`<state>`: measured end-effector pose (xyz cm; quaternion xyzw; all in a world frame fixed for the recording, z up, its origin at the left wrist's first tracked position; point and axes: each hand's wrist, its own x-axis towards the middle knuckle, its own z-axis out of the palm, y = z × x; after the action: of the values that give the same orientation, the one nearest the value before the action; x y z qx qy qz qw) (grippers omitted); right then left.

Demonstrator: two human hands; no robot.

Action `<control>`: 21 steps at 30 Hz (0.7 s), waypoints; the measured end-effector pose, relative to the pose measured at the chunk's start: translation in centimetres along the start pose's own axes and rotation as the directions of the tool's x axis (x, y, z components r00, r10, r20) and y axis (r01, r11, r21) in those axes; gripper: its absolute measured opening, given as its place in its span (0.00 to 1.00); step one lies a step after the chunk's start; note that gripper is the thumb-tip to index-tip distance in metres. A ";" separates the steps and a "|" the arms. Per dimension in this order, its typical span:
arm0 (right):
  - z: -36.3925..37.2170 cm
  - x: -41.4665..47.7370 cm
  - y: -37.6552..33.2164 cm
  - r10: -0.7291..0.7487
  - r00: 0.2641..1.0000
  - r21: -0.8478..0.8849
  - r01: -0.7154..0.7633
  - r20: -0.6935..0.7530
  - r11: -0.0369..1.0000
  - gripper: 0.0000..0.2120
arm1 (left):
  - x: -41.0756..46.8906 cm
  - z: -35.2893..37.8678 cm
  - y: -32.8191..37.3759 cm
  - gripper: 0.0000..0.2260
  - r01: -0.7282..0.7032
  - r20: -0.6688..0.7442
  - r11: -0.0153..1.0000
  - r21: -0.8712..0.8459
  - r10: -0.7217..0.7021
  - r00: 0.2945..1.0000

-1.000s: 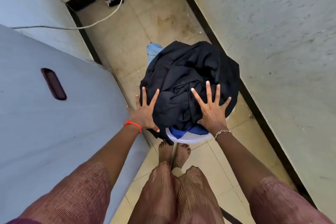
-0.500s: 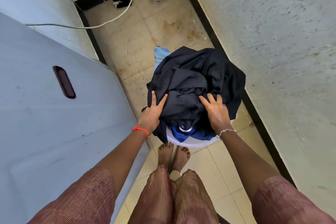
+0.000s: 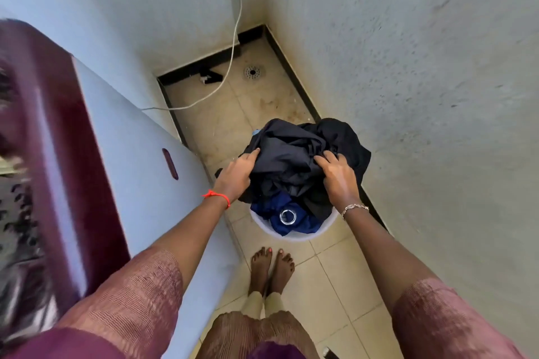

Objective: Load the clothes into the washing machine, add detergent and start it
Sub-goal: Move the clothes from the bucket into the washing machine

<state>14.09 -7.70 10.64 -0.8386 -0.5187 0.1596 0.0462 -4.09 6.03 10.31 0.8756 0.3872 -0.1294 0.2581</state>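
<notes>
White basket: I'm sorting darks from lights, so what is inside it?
Black garment on top, held by left hand and right hand; navy cloth and a clear ring show beside the basket rim. Anything deeper is covered.

Heaped clothes [image 3: 291,160], crumpled black over navy, overflowing a white basket [image 3: 294,237] on the tiled floor [image 3: 335,285], just beside the pale blue, maroon-topped washing machine [image 3: 131,160].

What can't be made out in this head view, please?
Head view:
Maroon-topped pale blue washing machine: top motion-blurred, cut by left edge; controls unreadable.
White plastic bucket: mostly covered by black clothes.
Left hand, right hand: fingertips buried in them.
Round clear ring on blue fabric: too small to identify.
</notes>
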 end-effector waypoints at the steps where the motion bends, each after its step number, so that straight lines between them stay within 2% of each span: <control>1: -1.4 -0.2 -0.4 -0.002 1.000 -0.001 0.002 -0.021 1.000 0.25 | -0.4 -1.1 0.1 0.33 -0.017 -0.022 0.999 -0.032 0.016 1.000; 4: -5.8 -1.0 -2.0 -0.017 0.996 -0.010 0.016 -0.089 1.000 0.24 | -1.9 -4.4 0.4 0.33 -0.088 -0.102 0.989 -0.123 0.076 0.992; 13: -16.9 -4.4 -7.4 -0.039 0.957 -0.070 0.020 -0.287 0.997 0.27 | -7.2 -16.1 2.1 0.28 -0.239 -0.345 0.954 -0.179 0.167 0.924; 18: -23.0 -6.0 -10.6 -0.087 0.886 -0.057 0.068 -0.455 0.996 0.28 | -11.5 -22.9 3.1 0.26 -0.338 -0.485 0.925 -0.175 0.218 0.847; 21: -26.2 -7.2 -12.9 -0.124 0.816 -0.050 0.116 -0.565 0.992 0.28 | -14.6 -26.2 3.3 0.26 -0.369 -0.575 0.915 -0.165 0.215 0.790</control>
<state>8.40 -5.85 40.05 -0.8142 -0.5343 -0.1033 0.2023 -10.69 9.70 39.59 0.8820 0.3167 0.2205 0.2704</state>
